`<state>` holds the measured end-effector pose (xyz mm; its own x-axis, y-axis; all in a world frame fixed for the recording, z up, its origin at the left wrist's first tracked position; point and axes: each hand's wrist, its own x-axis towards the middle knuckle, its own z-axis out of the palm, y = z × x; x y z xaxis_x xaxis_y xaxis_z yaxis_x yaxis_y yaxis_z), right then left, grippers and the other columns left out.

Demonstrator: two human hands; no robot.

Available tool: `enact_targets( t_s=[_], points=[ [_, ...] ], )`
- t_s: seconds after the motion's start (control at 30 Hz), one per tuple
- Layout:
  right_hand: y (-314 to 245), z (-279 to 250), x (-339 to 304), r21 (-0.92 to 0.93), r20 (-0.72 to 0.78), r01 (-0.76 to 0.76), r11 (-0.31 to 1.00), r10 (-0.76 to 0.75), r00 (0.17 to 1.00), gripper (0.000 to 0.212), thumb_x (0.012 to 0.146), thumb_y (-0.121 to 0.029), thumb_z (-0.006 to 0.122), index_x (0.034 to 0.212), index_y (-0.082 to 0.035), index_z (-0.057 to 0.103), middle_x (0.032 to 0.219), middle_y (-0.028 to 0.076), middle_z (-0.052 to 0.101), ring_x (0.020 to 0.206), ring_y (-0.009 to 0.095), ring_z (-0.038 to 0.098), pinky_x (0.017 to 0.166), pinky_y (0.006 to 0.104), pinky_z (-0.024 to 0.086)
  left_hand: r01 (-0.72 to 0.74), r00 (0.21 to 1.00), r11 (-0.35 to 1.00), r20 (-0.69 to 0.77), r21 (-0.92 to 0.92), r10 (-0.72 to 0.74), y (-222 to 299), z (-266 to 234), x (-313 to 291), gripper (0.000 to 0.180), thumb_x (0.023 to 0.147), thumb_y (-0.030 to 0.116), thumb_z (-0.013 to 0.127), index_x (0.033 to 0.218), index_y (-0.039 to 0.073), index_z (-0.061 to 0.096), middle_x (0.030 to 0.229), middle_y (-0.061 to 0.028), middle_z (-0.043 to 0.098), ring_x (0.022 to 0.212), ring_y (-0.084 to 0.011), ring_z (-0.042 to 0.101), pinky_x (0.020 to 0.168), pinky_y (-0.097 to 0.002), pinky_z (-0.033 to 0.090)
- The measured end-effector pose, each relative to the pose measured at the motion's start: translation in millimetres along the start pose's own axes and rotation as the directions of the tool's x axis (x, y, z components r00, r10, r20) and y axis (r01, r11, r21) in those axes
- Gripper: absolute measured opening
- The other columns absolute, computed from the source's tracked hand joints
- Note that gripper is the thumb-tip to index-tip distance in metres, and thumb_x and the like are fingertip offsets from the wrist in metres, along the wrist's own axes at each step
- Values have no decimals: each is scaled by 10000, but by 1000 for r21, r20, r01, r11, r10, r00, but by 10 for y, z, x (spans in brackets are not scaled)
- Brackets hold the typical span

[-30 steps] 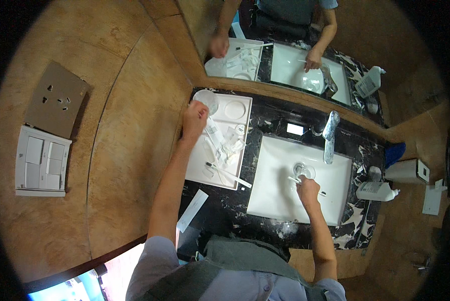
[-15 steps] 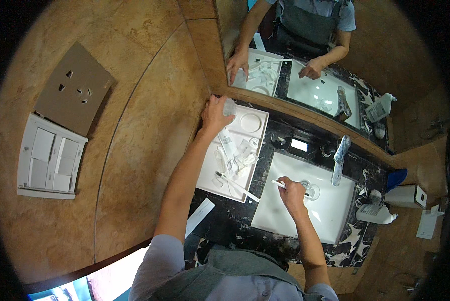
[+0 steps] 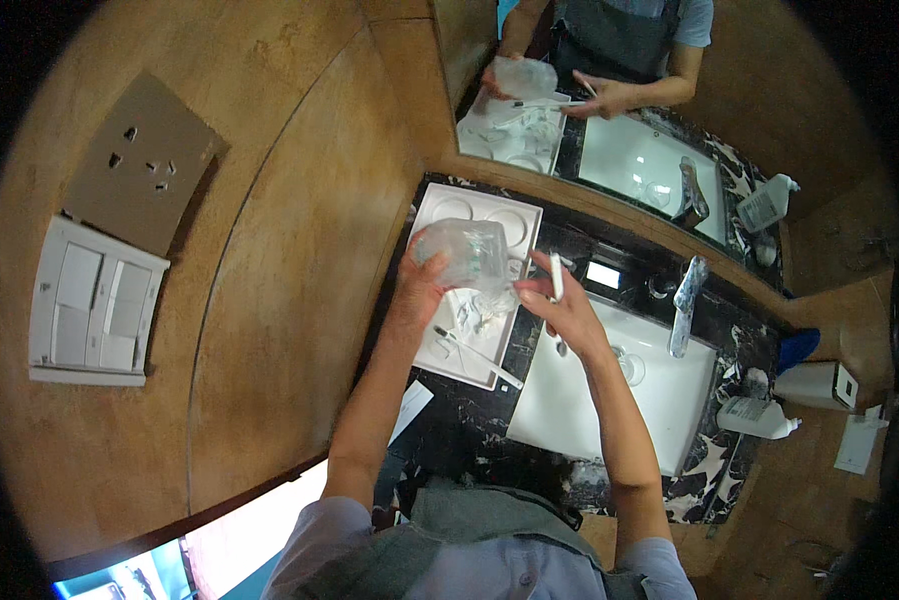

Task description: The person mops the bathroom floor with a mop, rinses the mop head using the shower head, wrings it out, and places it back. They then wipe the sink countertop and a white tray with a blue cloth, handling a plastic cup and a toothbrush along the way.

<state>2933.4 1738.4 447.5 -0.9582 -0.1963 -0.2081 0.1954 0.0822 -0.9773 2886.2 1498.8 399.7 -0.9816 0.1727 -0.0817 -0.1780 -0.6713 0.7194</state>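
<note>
the left hand (image 3: pixel 424 285) has its grip around a clear glass tumbler (image 3: pixel 466 258), lifted over the white tray (image 3: pixel 439 215) on the counter (image 3: pixel 449 425). the right hand (image 3: pixel 567 312) pinches what looks like a small white stick (image 3: pixel 556 277); keep the glass tilted and steady while working over the tray.

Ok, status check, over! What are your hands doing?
Left hand holding clear glass above white tray. Right hand pinching small white stick beside it. Nothing between hands and sink.
</note>
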Motion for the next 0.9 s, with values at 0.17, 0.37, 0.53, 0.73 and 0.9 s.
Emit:
enact_targets(
  t_s=[0.17, 0.37, 0.53, 0.73, 0.9],
  points=[
    [-270, 158, 124, -59, 78, -65, 996, 69, 995, 819, 736, -421, 728, 1374, -61, 362, 786, 18, 550, 481, 55, 416, 392, 208, 295, -138, 990, 957, 35, 253, 133, -161, 220, -284, 605, 732, 58, 709, 1270, 64, 433, 1214, -86, 497, 1126, -216, 508, 934, -377, 462],
    [105, 223, 309, 389, 164, -287, 875, 241, 957, 527, 799, -280, 717, 1210, -80, 456, 682, -50, 453, 433, 21, 302, 373, 182, 265, -222, 974, 695, 122, 684, 191, 48, 287, -290, 539, 758, 127, 725, 1242, 40, 504, 1201, -96, 513, 1149, -203, 460, 1000, -315, 348],
    [479, 234, 320, 652, 269, -355, 670, 234, 934, 367, 822, -229, 694, 1113, -117, 501, 676, -68, 442, 435, 21, 282, 376, 175, 256, -263, 929, 466, 92, 845, 358, 49, 271, -326, 215, 799, 103, 684, 982, -1, 642, 1024, -101, 557, 961, -224, 555, 855, -316, 439],
    [771, 260, 392, 765, 376, -411, 496, 174, 910, 275, 833, -234, 685, 1028, -119, 529, 746, -36, 512, 444, 23, 271, 389, 162, 267, -154, 923, 298, 29, 942, 384, -7, 279, -251, 53, 830, 56, 625, 848, 19, 591, 856, -73, 563, 803, -180, 553, 734, -295, 456],
    [856, 290, 592, 848, 364, -359, 389, 62, 929, 359, 805, -270, 713, 1067, -92, 545, 795, -8, 579, 425, 24, 304, 398, 159, 277, -264, 885, 507, -3, 820, 465, 82, 399, 51, 58, 880, 26, 559, 914, 20, 512, 696, -52, 544, 622, -169, 564, 569, -274, 453]
  ],
)
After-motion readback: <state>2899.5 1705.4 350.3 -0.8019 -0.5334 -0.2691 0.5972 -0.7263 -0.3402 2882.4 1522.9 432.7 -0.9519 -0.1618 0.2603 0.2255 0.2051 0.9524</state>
